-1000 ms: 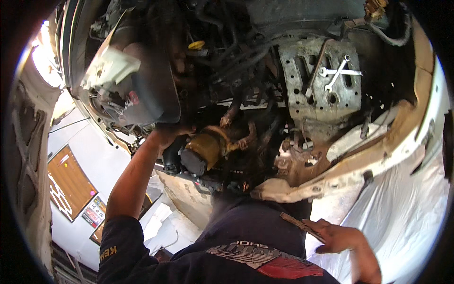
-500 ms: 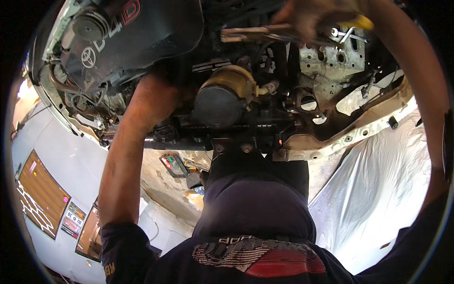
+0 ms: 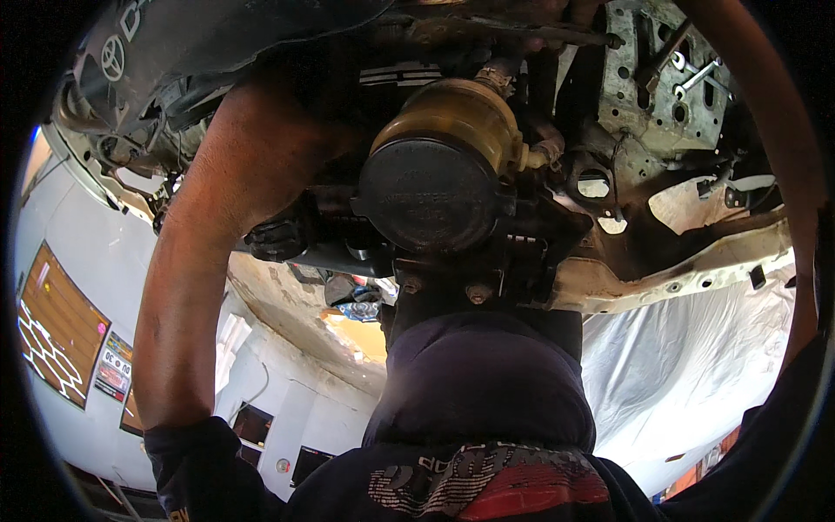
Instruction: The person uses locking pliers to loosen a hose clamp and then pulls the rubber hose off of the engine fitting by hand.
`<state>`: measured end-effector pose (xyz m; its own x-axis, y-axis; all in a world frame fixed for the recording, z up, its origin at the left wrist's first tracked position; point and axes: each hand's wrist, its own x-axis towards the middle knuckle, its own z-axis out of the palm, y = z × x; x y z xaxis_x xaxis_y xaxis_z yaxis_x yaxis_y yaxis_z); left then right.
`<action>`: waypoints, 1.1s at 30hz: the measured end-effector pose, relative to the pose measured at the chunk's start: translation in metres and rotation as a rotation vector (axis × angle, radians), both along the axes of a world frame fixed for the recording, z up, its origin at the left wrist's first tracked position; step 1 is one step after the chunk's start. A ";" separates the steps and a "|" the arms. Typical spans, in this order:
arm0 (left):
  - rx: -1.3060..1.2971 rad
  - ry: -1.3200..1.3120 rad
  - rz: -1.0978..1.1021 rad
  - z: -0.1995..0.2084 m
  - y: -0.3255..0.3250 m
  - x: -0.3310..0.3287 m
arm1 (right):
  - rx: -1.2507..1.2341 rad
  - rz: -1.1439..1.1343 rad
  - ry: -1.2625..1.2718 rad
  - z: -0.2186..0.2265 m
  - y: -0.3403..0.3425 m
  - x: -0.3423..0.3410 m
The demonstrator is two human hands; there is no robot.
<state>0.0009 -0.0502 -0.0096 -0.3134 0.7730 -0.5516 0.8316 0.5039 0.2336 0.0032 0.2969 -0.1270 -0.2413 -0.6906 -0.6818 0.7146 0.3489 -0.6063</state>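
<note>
My left hand [image 3: 274,143] reaches into the dark engine bay, below the edge of the black engine cover [image 3: 252,30]. Its fingers are lost in shadow, so their grip does not show. Just right of it stands a yellowed fluid reservoir [image 3: 457,113] with a round black cap [image 3: 435,196]. My right forearm [image 3: 770,83] runs up the right side and leaves through the upper edge, with the hand out of sight. A long, thin, brownish bar-like piece [image 3: 531,29] lies across the bay near the top; its kind is unclear.
Two open-ended wrenches [image 3: 698,78] and a dark rusty tool [image 3: 665,56] rest on a perforated metal plate [image 3: 617,87]. A pale body rail [image 3: 661,283] crosses the right front. Plastic sheeting [image 3: 678,365] hangs behind it. Several items [image 3: 352,300] lie on the floor.
My right hand, which held a long brownish tool above the bay, has gone beyond the upper edge. The view has shifted closer over the reservoir. My left hand stays beside it.
</note>
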 end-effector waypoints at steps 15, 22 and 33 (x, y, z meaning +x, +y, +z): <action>-0.015 0.005 0.124 0.000 0.006 0.008 | -0.082 0.084 -0.064 0.008 -0.021 -0.003; -0.030 0.003 0.190 -0.003 0.012 0.010 | 0.293 0.379 0.112 0.046 -0.042 -0.010; 0.091 -0.021 0.200 -0.007 -0.005 -0.004 | 0.281 0.174 -0.005 0.082 -0.056 0.022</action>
<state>-0.0031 -0.0551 -0.0170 -0.4549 0.7433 -0.4906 0.7112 0.6347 0.3022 0.0247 0.2408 -0.0446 -0.1322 -0.5060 -0.8524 0.6327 0.6189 -0.4655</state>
